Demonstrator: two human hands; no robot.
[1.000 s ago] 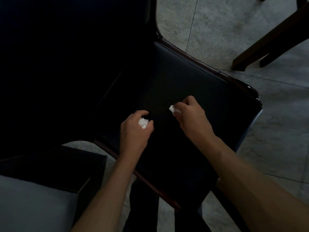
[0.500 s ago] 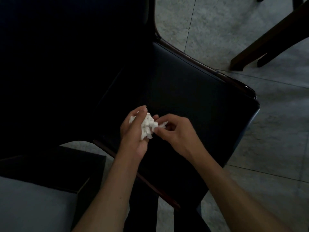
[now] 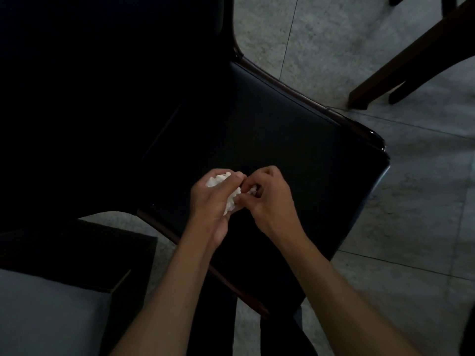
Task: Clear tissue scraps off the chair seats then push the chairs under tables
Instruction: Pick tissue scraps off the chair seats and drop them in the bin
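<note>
Dim light, view straight down. Both hands meet over the middle of the frame, above the dark chair seat [image 3: 295, 140].

Left hand [image 3: 213, 201]: fingers curled round a wad of white tissue scraps [image 3: 226, 191]; white shows above the knuckles and again below the thumb, at the gap between the two hands. The wad is off the seat, held in the air above it.

Right hand [image 3: 270, 199]: fingers curled inward, tips pressed against the same wad from the right side. A small bit of white shows inside the curl, so it pinches tissue too. The two hands touch at the fingertips.

Seat: glossy black pad, reddish-brown wood rim along its upper right edge and lower left edge. No white visible on the bare part of the pad.

Left half of the frame is near-black; cannot make out detail there. Lower left: a pale grey cushion [image 3: 46, 317]. Upper right: a brown wooden leg [image 3: 411, 52] slanting across grey floor tiles [image 3: 416, 201].
</note>
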